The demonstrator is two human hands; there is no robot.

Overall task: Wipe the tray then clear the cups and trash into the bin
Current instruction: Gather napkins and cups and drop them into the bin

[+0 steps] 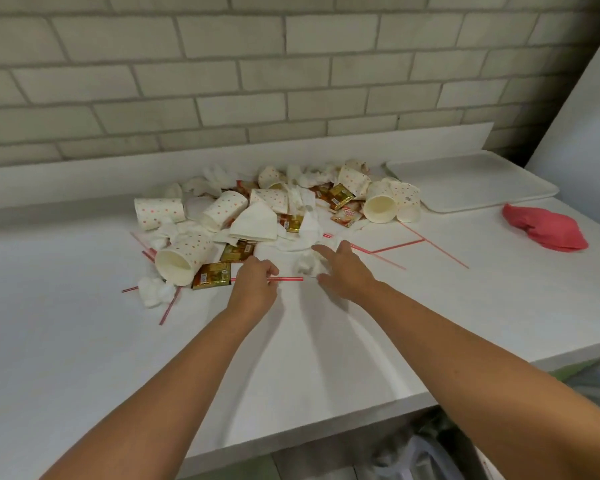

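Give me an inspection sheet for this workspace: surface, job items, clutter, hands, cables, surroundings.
Surface: white counter, trash piled toward the back.
Job's things: tray far right, nothing on it; pink cloth beside it; dotted cups tipped over in the pile; bin partly seen under the counter.
Clutter: napkins, sachets, straws strewn among the cups.
Hands: left hand pinches a straw; right hand open, fingers spread over a crumpled tissue.
Cables: nothing seen.
Surroundings: brick wall behind.
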